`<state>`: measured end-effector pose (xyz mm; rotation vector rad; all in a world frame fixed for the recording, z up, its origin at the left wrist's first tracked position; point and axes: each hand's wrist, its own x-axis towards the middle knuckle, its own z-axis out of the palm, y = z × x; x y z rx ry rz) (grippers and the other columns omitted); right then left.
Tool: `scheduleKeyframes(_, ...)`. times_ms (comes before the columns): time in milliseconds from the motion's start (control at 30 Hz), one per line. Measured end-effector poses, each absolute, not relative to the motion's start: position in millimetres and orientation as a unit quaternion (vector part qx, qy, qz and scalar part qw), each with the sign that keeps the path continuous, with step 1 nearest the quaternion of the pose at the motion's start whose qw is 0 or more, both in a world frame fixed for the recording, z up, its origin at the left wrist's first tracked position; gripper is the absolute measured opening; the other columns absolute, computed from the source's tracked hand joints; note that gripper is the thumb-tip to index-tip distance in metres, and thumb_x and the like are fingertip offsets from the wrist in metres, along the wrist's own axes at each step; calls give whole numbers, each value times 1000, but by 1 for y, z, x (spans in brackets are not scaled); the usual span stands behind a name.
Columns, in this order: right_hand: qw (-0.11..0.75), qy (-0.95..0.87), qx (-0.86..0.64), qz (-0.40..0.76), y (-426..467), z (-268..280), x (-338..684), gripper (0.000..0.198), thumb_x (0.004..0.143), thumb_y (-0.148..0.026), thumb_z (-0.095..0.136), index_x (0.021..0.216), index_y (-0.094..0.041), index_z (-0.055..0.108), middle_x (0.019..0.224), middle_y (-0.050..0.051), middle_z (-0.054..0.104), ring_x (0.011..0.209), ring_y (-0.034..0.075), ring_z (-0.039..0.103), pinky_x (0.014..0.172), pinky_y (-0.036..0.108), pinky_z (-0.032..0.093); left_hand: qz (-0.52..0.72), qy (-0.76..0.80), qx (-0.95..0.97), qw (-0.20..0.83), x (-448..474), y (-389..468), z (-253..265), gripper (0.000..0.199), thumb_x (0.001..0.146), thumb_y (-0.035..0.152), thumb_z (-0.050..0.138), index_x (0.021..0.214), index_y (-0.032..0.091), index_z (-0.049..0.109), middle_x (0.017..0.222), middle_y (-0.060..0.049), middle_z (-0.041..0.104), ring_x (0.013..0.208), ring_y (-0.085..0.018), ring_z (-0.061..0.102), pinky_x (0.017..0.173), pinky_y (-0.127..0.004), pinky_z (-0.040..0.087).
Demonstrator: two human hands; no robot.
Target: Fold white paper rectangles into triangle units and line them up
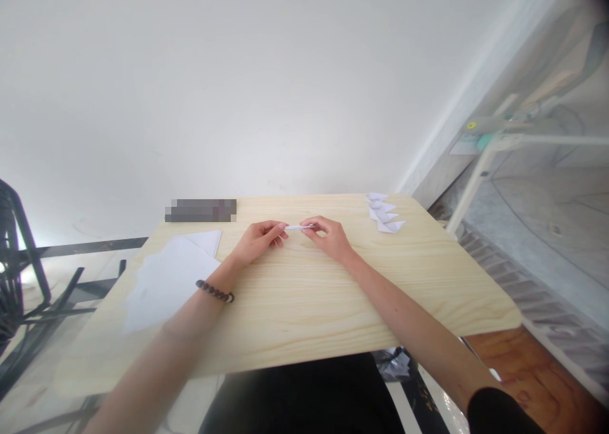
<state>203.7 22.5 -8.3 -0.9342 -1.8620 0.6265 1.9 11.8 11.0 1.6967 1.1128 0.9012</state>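
Note:
A narrow folded paper (295, 227) is held edge-on between my two hands, just above the middle of the wooden table. My left hand (262, 238) pinches its left end between thumb and fingers; a dark bead bracelet circles that wrist. At the right end, my right hand (328, 236) is closed on the same paper with thumb and fingertips. White paper sheets (174, 272) lie spread on the table's left side, partly under my left forearm. Several folded white paper pieces (383, 215) stand in a row at the back right.
The light wooden table (295, 307) backs onto a white wall (295, 91). A blurred-out dark object (200, 210) lies at its back left corner. A black chair (21, 250) is on the left, and a white metal frame (480, 174) stands on the right.

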Motion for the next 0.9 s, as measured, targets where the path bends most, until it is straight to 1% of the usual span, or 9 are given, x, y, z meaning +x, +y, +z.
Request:
scheduleKeyframes(100, 456, -769, -355, 274, 22, -8, 204, 22, 72, -32, 56, 88, -18, 59, 96, 5, 61, 78, 13, 59, 73, 25, 48, 375, 441, 671, 463, 1, 13, 10, 39, 75, 43, 51, 99, 12, 57, 70, -4, 61, 61, -11, 54, 62, -24, 44)
scheduleKeyframes(167, 451, -770, -351, 285, 23, -10, 204, 23, 71, -32, 57, 90, -18, 58, 99, 6, 60, 77, 12, 59, 73, 25, 48, 380, 441, 671, 460, 0, 14, 8, 40, 74, 41, 53, 101, 12, 56, 67, -3, 60, 61, -11, 54, 64, -25, 44)
scheduleKeyframes(233, 450, -757, -370, 295, 24, -12, 204, 28, 71, -32, 57, 95, -18, 55, 97, 6, 61, 72, 11, 59, 70, 25, 48, 384, 441, 674, 451, 0, 14, 5, 39, 74, 40, 52, 101, 12, 55, 68, -3, 60, 62, -11, 55, 65, -26, 45)
scheduleKeyframes(367, 434, -739, -410, 313, 27, -17, 205, 39, 68, -31, 60, 103, -18, 50, 83, 3, 62, 63, 10, 58, 63, 24, 47, 383, 442, 701, 408, 2, 14, 0, 32, 74, 36, 52, 95, 13, 55, 74, -4, 61, 66, -13, 57, 65, -26, 45)
scheduleKeyframes(433, 423, -746, -412, 307, 28, -17, 205, 35, 68, -30, 60, 99, -18, 53, 79, 2, 62, 63, 10, 57, 63, 23, 46, 380, 443, 720, 376, 4, 12, 0, 28, 73, 34, 53, 92, 14, 56, 82, -4, 62, 70, -14, 58, 65, -25, 45)
scheduleKeyframes(533, 413, -763, -403, 292, 27, -15, 205, 24, 69, -30, 58, 90, -18, 58, 81, 2, 62, 65, 11, 56, 63, 23, 45, 359, 444, 748, 339, 7, 9, 3, 27, 73, 33, 52, 92, 16, 58, 88, -3, 63, 76, -15, 58, 69, -25, 45)
scheduleKeyframes(600, 404, -771, -402, 284, 26, -14, 205, 21, 69, -30, 58, 86, -18, 60, 78, 2, 62, 64, 11, 56, 62, 22, 44, 336, 452, 764, 315, 7, 8, 5, 26, 74, 34, 50, 92, 17, 60, 87, -2, 65, 76, -15, 58, 69, -24, 44)
scheduleKeyframes(733, 394, -774, -416, 269, 25, -14, 205, 23, 68, -35, 60, 84, -18, 62, 68, 0, 62, 59, 10, 54, 57, 21, 41, 322, 472, 776, 269, 5, 8, 8, 26, 76, 36, 47, 88, 18, 63, 82, -1, 66, 72, -15, 59, 67, -23, 43)
scheduleKeyframes(900, 386, -783, -414, 257, 25, -15, 205, 23, 71, -37, 57, 77, -17, 65, 67, 1, 63, 56, 9, 51, 53, 20, 38, 316, 471, 789, 238, 6, 8, 9, 25, 76, 35, 47, 83, 18, 64, 78, 0, 66, 68, -14, 58, 64, -21, 43)
